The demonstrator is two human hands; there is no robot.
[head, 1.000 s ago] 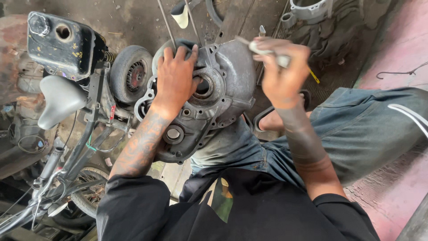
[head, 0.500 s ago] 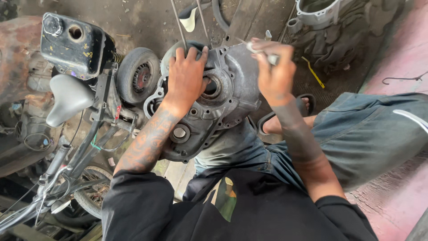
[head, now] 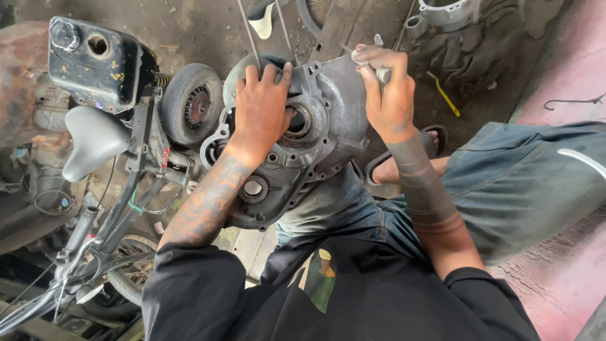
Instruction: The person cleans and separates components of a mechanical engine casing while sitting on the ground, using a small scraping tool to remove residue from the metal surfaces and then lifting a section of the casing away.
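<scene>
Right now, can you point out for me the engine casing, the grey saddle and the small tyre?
engine casing point(head: 334, 120): head view, on its bare grey face between the two hands.
grey saddle point(head: 95, 139): head view, on the middle of its smooth top.
small tyre point(head: 180, 104): head view, on its rubber tread.

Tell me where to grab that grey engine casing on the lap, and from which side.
Take the engine casing by its outer rim, from the person's left. It rests tilted on the knees, and the left hand already spreads over its face there, fingers hooking the far edge. The right hand works a thin metal tool on the other side.
</scene>
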